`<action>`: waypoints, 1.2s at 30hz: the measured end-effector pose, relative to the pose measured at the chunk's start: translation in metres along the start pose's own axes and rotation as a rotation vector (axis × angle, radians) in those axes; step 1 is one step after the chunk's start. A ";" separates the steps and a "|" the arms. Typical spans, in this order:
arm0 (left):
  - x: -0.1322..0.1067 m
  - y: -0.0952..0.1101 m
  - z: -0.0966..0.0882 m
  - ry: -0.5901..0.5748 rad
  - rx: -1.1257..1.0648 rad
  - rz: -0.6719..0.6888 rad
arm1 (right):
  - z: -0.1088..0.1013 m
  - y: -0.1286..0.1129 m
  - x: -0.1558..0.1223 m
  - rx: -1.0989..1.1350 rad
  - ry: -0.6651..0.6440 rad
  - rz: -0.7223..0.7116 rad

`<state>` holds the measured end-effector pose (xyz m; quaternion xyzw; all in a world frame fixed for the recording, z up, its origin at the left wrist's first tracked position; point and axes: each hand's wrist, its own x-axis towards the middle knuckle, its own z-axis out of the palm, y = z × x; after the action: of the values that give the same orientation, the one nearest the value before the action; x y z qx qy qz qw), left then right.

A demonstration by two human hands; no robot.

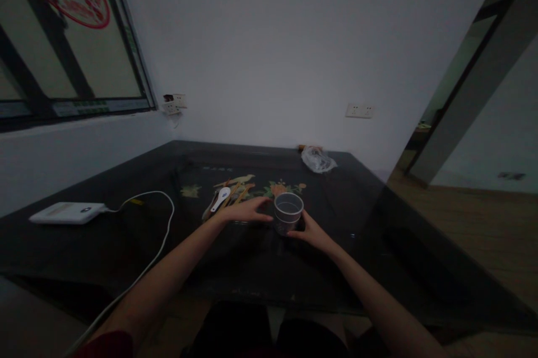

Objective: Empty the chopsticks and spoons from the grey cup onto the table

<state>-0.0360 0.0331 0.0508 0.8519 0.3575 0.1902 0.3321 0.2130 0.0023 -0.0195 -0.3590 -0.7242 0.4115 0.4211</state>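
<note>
A grey, see-through cup (288, 213) stands upright on the dark table in front of me. My right hand (311, 233) grips its lower right side, with the thumb across the front and the other fingers partly hidden behind. On the cup's left is my left hand (252, 210), thumb and fingers apart and the tips close to the wall; whether they touch it I cannot tell. Left of that hand lies a white spoon (221, 199) with several thin wooden sticks (237, 193) beside it. Part of this group is hidden by my left hand and forearm.
A white power bank (68, 213) lies at the left, its white cable (170, 218) running toward the front edge. A crumpled clear plastic bag (318, 159) rests at the back by the wall. The glossy dark table (328, 285) has printed flowers and birds.
</note>
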 end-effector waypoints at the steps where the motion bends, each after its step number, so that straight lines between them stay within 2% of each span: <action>1: 0.003 0.006 0.009 -0.048 -0.053 0.037 | 0.000 0.001 0.000 -0.014 0.002 -0.004; 3: 0.007 0.012 0.027 -0.045 -0.157 0.085 | -0.001 0.001 -0.001 -0.036 -0.001 -0.001; 7: 0.011 0.004 0.057 0.156 -0.286 0.087 | 0.000 -0.001 -0.002 -0.032 -0.017 -0.008; 10: 0.012 -0.001 0.073 0.246 -0.349 0.050 | 0.001 -0.004 -0.002 -0.029 -0.005 -0.009; 14: 0.011 0.002 0.083 0.318 -0.408 0.036 | 0.002 -0.004 -0.003 -0.057 0.008 -0.017; 19: 0.010 0.005 0.081 0.346 -0.388 0.055 | 0.003 -0.001 -0.002 -0.012 0.007 -0.034; 25: 0.006 0.020 0.062 0.440 -0.344 0.054 | 0.006 -0.017 0.002 0.116 0.017 -0.053; 28: 0.000 0.029 0.044 0.494 -0.277 0.053 | 0.010 -0.033 0.007 0.090 0.031 -0.040; 30: -0.006 0.028 0.028 0.568 -0.206 0.035 | 0.014 -0.038 0.010 0.055 0.025 -0.040; 33: -0.021 0.007 -0.006 0.713 -0.122 -0.058 | 0.024 -0.036 0.011 -0.037 0.006 -0.045; 36: -0.044 -0.033 -0.046 0.935 -0.025 -0.216 | 0.030 -0.024 0.008 -0.143 0.007 -0.053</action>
<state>-0.1076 0.0375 0.0559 0.6290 0.5526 0.5218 0.1638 0.1781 -0.0095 -0.0043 -0.3701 -0.7595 0.3464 0.4076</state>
